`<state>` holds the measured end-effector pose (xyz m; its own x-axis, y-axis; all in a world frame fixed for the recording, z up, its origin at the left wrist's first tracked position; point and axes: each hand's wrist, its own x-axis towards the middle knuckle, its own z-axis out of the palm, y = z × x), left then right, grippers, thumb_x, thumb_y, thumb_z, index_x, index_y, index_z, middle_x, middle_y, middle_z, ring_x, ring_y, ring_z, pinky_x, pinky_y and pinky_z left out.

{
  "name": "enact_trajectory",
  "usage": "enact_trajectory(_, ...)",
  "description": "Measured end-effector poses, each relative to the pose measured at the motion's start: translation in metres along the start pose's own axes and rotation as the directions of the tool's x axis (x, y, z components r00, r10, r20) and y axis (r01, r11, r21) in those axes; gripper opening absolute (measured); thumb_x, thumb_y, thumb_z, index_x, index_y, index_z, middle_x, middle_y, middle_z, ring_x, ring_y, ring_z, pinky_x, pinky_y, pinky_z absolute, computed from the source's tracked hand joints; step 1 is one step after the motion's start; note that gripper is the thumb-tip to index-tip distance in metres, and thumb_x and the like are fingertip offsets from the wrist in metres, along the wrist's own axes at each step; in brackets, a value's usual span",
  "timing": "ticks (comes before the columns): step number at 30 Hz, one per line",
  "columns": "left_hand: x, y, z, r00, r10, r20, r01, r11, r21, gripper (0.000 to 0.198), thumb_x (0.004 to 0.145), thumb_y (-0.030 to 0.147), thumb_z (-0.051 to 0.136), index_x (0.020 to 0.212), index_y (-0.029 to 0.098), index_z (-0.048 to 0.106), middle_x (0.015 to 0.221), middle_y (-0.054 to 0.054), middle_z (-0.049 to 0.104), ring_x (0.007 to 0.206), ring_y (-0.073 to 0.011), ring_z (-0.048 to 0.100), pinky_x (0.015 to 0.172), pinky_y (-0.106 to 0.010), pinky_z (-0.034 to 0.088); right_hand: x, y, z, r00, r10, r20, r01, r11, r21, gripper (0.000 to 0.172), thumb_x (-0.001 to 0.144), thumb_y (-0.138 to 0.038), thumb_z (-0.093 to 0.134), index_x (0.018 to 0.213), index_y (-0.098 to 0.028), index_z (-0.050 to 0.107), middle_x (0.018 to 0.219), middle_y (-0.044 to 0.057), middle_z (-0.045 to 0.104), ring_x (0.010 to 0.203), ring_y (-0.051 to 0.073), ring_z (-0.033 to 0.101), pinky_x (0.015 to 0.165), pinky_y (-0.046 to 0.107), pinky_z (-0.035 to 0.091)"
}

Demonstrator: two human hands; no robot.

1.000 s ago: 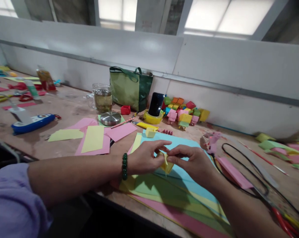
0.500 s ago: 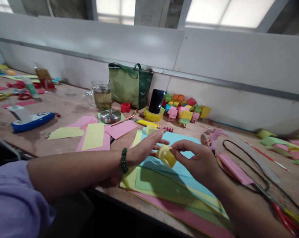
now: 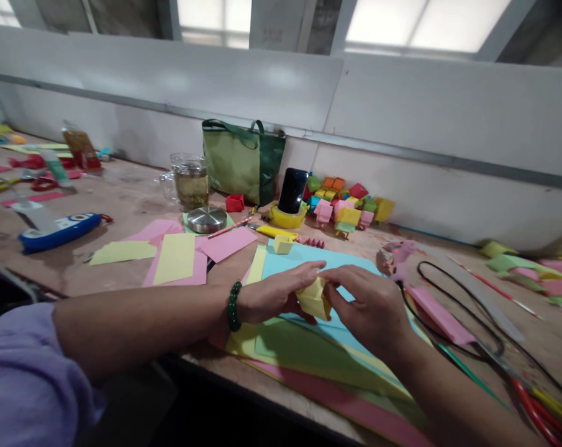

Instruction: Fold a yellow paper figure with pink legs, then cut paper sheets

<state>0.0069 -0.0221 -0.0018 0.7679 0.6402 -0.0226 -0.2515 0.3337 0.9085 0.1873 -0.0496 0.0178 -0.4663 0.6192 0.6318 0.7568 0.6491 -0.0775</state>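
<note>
Between my two hands is a small folded yellow paper box (image 3: 313,299), held just above a stack of coloured paper sheets (image 3: 281,347). My left hand (image 3: 278,292), with a green bead bracelet at the wrist, closes around its left side, thumb on top and fingers beneath. My right hand (image 3: 369,304) pinches the box's right edge between thumb and fingers. Behind the hands, another little yellow paper piece (image 3: 283,244) stands on the blue sheet (image 3: 346,254). The right fingers partly hide the box.
A pink glue gun (image 3: 399,254) with a looping black cord lies at right, near red-handled scissors (image 3: 530,403). A phone (image 3: 294,190) leans in a yellow tape roll. Behind are folded paper pieces (image 3: 348,214), a glass mug (image 3: 190,183) and a green bag (image 3: 243,158).
My left hand has moved down and closed around the yellow paper box, which has turned. My right hand keeps its pinch. The small yellow piece behind is now fully visible.
</note>
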Motion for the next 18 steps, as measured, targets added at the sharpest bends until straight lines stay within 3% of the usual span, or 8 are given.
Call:
enact_trajectory(4, -0.0013, -0.0009, -0.0011, 1.0, -0.001, 0.027, 0.001, 1.0, 0.013, 0.075, 0.085, 0.039, 0.06, 0.148, 0.023, 0.021, 0.113, -0.01, 0.058, 0.092, -0.0175, 0.059, 0.082, -0.033, 0.045, -0.0002, -0.0014, 0.0012, 0.999, 0.041, 0.0, -0.041, 0.999, -0.006, 0.015, 0.081, -0.014, 0.054, 0.088, -0.02, 0.065, 0.08, 0.003, 0.07, 0.072, 0.016, 0.064, 0.063, 0.026, 0.046)
enact_trajectory(8, -0.0009, 0.0, 0.0006, 0.999, -0.005, 0.037, 0.005, 1.0, -0.014, 0.082, 0.081, 0.031, 0.067, 0.148, 0.026, 0.02, 0.12, -0.008, 0.055, 0.096, -0.0158, 0.059, 0.089, -0.033, 0.042, 0.0006, -0.001, 0.0, 0.999, -0.027, -0.026, 0.028, 0.999, 0.023, 0.012, 0.082, -0.013, 0.053, 0.082, -0.019, 0.063, 0.075, 0.004, 0.068, 0.07, 0.017, 0.063, 0.062, 0.026, 0.046)
enact_trajectory(13, 0.0014, -0.0006, -0.0015, 0.985, 0.033, 0.171, -0.034, 0.999, -0.002, 0.066, 0.081, 0.035, 0.067, 0.139, 0.026, 0.037, 0.111, -0.007, 0.059, 0.098, -0.0182, 0.06, 0.085, -0.033, 0.044, 0.0012, -0.0003, -0.0005, 1.0, -0.003, 0.027, 0.002, 0.999, 0.036, 0.019, 0.083, -0.012, 0.051, 0.094, -0.02, 0.063, 0.084, 0.004, 0.07, 0.076, 0.017, 0.064, 0.068, 0.027, 0.048)
enact_trajectory(15, 0.0015, -0.0007, -0.0019, 0.987, 0.044, 0.154, -0.045, 0.999, 0.006, 0.066, 0.079, 0.034, 0.069, 0.138, 0.026, 0.04, 0.114, -0.008, 0.057, 0.1, -0.0182, 0.059, 0.085, -0.033, 0.044, 0.0012, -0.0012, -0.0004, 1.0, 0.007, 0.031, -0.009, 0.998, 0.054, 0.021, 0.082, -0.01, 0.051, 0.096, -0.02, 0.063, 0.086, 0.003, 0.071, 0.077, 0.016, 0.065, 0.068, 0.026, 0.048)
enact_trajectory(18, 0.0008, 0.0003, -0.0018, 0.998, 0.004, 0.06, -0.003, 1.0, -0.008, 0.079, 0.077, 0.033, 0.071, 0.144, 0.028, 0.029, 0.126, -0.01, 0.052, 0.103, -0.0182, 0.057, 0.087, -0.033, 0.044, 0.0012, -0.0031, -0.0007, 0.999, -0.036, -0.016, 0.037, 0.999, 0.011, 0.021, 0.082, -0.007, 0.048, 0.091, -0.019, 0.064, 0.078, 0.004, 0.07, 0.072, 0.016, 0.065, 0.065, 0.025, 0.047)
